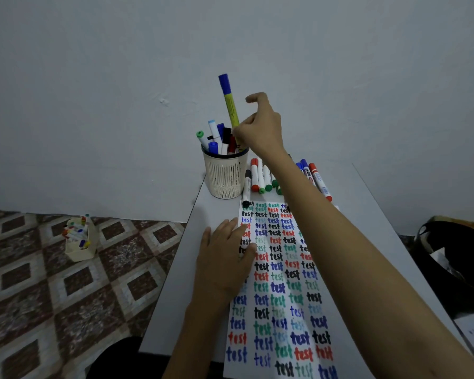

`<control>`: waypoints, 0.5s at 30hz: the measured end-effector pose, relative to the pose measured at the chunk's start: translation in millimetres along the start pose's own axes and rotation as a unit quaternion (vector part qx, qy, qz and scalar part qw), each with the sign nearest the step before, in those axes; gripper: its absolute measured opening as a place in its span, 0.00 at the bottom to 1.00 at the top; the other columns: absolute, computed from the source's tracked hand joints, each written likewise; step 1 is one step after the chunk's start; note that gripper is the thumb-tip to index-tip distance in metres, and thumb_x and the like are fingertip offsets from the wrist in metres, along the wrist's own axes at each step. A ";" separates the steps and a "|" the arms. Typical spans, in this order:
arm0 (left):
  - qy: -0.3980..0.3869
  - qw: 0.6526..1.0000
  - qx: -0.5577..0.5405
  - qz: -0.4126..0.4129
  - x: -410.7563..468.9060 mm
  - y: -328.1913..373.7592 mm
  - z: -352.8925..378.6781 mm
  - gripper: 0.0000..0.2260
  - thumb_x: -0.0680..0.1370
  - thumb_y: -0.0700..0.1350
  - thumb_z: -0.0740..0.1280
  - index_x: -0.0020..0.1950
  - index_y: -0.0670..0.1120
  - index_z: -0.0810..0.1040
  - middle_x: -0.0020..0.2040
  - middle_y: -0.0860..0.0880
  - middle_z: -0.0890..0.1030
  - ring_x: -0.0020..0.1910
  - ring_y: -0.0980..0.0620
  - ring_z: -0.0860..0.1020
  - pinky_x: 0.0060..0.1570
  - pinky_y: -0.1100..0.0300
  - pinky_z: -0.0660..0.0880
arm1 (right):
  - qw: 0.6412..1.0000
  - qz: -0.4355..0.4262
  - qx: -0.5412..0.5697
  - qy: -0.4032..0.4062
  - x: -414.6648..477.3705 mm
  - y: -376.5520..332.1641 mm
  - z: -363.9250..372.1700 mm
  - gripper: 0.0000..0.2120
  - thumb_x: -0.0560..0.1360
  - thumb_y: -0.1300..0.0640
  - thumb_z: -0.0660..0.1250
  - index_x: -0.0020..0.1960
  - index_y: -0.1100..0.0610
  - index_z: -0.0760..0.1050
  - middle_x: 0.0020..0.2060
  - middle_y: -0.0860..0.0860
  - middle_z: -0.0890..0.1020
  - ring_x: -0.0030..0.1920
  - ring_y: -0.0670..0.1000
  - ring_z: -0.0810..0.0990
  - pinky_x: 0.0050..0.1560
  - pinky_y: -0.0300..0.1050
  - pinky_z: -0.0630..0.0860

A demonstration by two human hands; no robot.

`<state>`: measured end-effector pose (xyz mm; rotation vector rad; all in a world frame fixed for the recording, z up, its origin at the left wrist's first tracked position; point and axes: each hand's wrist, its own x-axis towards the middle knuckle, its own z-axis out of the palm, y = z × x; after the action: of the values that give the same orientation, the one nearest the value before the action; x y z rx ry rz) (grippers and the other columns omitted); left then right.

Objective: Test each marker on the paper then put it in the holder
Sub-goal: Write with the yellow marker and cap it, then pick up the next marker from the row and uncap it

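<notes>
Your right hand pinches the yellow marker, dropping it into the holder. Left hand lies flat on the paper. Next, grab another off the desk.

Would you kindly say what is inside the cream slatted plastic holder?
Capped markers with green, blue, black and red caps, plus a yellow blue-capped marker the right hand grips. Lower ends are hidden.

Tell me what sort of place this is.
Probably a room in a home: a small grey table against a bare wall, a patterned tile floor, and a box of markers set on it.
</notes>
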<state>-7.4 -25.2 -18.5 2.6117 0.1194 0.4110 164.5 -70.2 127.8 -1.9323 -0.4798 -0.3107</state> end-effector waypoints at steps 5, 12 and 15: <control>0.005 1.000 -0.002 0.004 0.1 -0.2 1.2 0.28 0.75 0.58 0.48 0.73 0.51 0.64 0.74 0.52 0.61 0.74 0.56 0.55 0.73 0.55 0.41 | 0.998 -0.014 -0.063 -0.021 -7.3 1.1 1.5 0.13 0.67 0.61 0.73 0.49 0.61 0.76 0.40 0.58 0.82 0.38 0.56 0.83 0.42 0.55 0.82; 0.004 1.000 -0.002 0.001 -0.2 -0.7 0.8 0.28 0.75 0.59 0.48 0.73 0.51 0.64 0.74 0.52 0.61 0.74 0.56 0.55 0.73 0.55 0.41 | 0.997 -0.025 -0.074 0.010 -4.0 2.4 1.6 0.17 0.71 0.55 0.74 0.54 0.64 0.77 0.44 0.55 0.80 0.41 0.52 0.79 0.45 0.46 0.78; 0.003 1.000 0.000 0.001 0.0 -1.1 1.0 0.28 0.74 0.59 0.48 0.73 0.51 0.63 0.74 0.52 0.61 0.74 0.56 0.55 0.73 0.55 0.41 | 0.998 -0.015 -0.066 0.000 0.2 8.6 -1.3 0.18 0.71 0.57 0.74 0.58 0.62 0.76 0.47 0.58 0.81 0.42 0.56 0.82 0.47 0.54 0.80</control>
<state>-7.1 -24.7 -19.8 2.6118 0.1179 0.4206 168.7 -74.4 121.4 -2.0550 -0.4987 -0.3689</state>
